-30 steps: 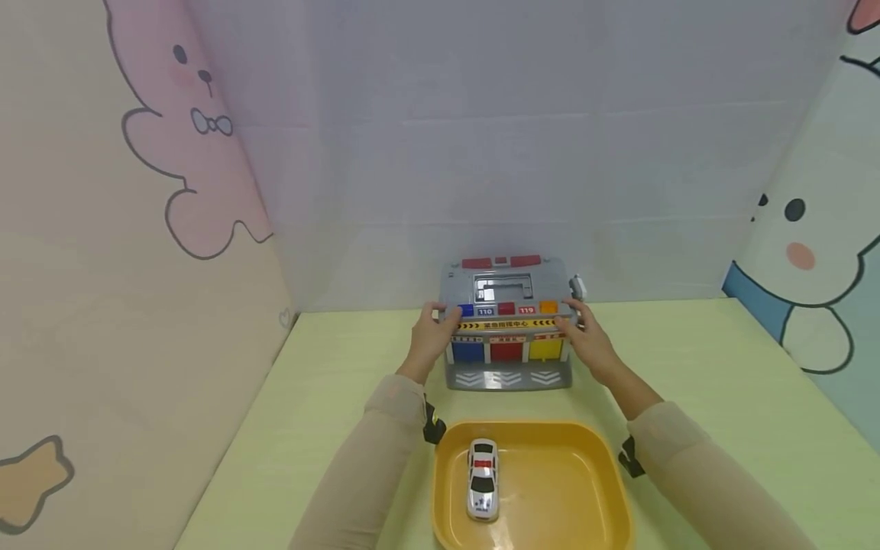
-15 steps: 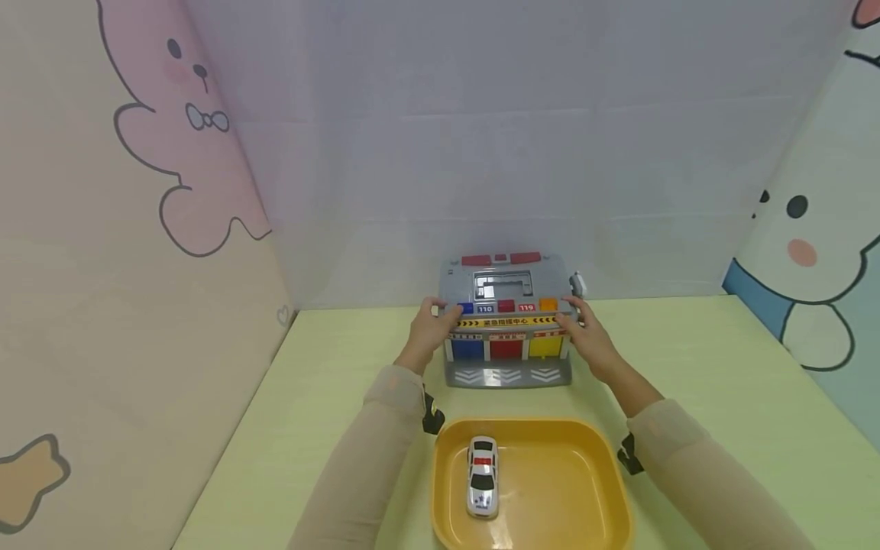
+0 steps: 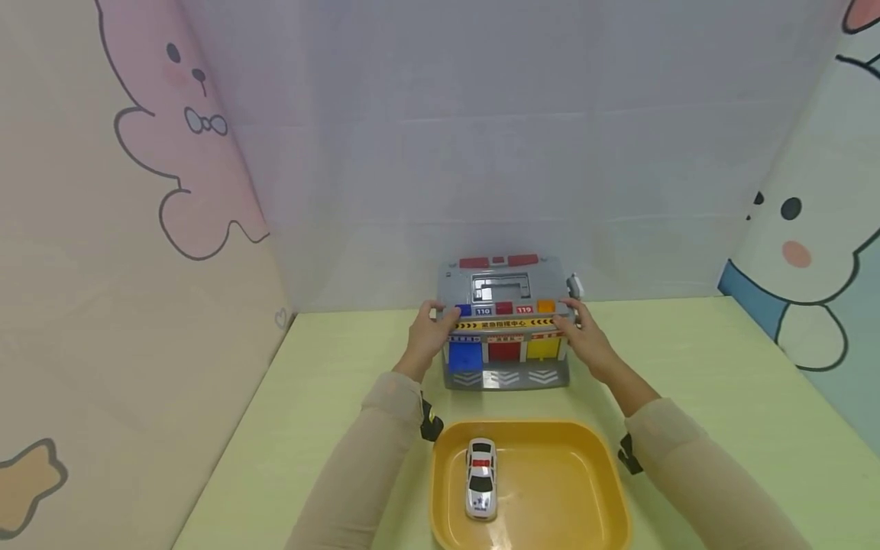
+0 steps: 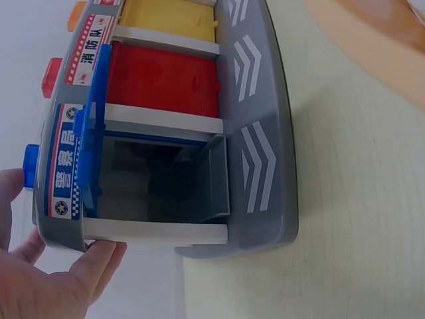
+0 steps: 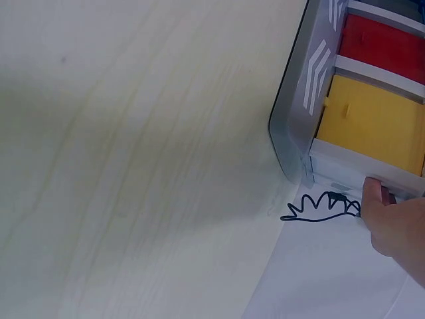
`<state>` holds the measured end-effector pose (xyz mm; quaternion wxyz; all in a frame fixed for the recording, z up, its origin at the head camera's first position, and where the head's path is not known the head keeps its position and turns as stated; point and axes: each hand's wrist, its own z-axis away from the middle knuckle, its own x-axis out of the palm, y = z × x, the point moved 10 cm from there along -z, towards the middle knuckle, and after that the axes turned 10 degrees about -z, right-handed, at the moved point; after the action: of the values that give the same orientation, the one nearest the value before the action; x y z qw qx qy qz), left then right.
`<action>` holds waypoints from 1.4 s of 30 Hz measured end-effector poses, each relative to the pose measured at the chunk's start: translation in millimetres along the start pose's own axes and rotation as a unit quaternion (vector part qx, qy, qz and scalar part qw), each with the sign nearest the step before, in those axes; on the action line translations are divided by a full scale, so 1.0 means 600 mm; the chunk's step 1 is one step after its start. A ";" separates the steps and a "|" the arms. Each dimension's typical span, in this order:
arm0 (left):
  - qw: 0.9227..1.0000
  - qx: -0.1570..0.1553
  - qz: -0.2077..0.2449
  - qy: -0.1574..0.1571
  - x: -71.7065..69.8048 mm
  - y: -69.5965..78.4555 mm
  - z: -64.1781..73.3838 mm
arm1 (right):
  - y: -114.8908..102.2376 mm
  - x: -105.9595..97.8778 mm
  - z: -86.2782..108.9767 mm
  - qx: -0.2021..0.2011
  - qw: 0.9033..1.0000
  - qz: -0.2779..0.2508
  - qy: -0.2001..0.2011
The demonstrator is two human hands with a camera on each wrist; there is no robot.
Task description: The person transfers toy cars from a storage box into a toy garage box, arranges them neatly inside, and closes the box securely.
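Note:
A grey toy garage (image 3: 450,286) stands against the back wall, with blue, red and yellow doors. My left hand (image 3: 428,338) grips its left end, the thumb at the blue button (image 4: 30,166) on the roof edge and other fingers under the overhang. On the other end, my right hand (image 3: 590,341) holds the right side near the orange button (image 3: 546,306). The blue door (image 4: 93,133) is swung up and outward, showing a dark bay behind it. The red door (image 4: 163,83) and yellow door (image 5: 372,123) are closed.
Nearer me, a yellow tray (image 3: 550,504) holds a white toy police car (image 3: 481,481) on its left side. A white handset-like piece (image 3: 575,286) hangs at the garage's right side, and a dark coiled cord (image 5: 319,209) shows there.
The blue door has swung out from its closed position. Both hands keep their places on the garage; the police car and tray stay put.

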<state>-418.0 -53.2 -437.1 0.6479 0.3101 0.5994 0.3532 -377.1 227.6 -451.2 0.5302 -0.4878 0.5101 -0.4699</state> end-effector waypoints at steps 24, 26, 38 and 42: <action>0.999 0.024 0.039 -0.004 -0.013 -0.015 -0.004 | -0.028 0.019 0.000 0.014 1.000 0.002 -0.023; 0.999 0.029 0.040 -0.008 -0.012 -0.011 -0.003 | -0.042 0.021 0.009 0.015 1.000 -0.001 -0.024; 0.998 0.038 0.039 -0.011 -0.027 -0.020 0.019 | -0.009 0.003 -0.016 0.000 1.000 0.012 -0.015; 0.999 0.034 0.038 -0.012 -0.029 -0.028 0.033 | -0.013 0.002 -0.013 0.003 1.000 0.007 -0.019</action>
<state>-397.5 -76.6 -439.2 0.6302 0.3584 0.5911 0.3535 -384.8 225.5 -443.6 0.5439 -0.4917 0.5021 -0.4585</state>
